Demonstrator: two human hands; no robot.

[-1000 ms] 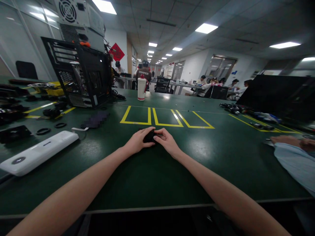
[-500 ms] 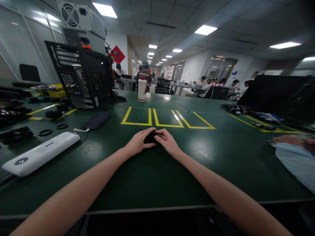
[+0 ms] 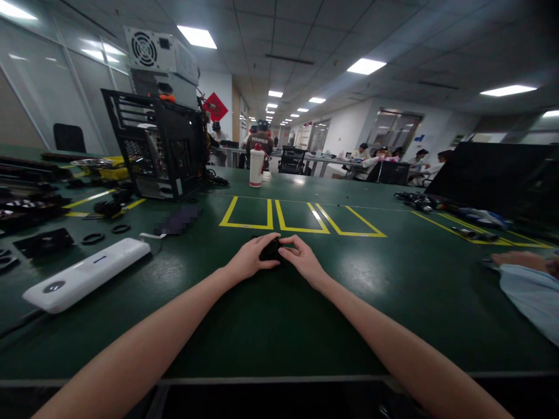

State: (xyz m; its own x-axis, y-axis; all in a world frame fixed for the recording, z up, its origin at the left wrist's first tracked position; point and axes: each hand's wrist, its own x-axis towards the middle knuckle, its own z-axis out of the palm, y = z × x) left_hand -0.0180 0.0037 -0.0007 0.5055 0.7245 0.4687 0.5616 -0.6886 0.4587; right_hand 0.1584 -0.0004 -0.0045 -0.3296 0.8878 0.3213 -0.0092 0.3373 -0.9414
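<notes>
A small dark object [image 3: 270, 250] sits between my hands, just in front of the yellow tape outlines [image 3: 301, 231] on the green table [image 3: 279, 326]. My left hand [image 3: 252, 257] is wrapped round its left side, thumb below and fingers above. The fingertips of my right hand [image 3: 301, 256] are pinched together at its right edge. What the object is cannot be made out, and whether the right fingertips grip a part of it is too small to tell.
Left: a white power strip [image 3: 94, 273], black rings [image 3: 93, 238] and an open computer case [image 3: 159, 142]. Ahead stands a white bottle [image 3: 256, 167]. Right: a co-worker's sleeve [image 3: 530, 291], metal cylinders [image 3: 474, 234] and a black panel [image 3: 493, 177].
The view has shifted, so the scene sits slightly lower and the left-side items further right. My hands remain at the dark object, with the right fingers slightly more at its edge.
</notes>
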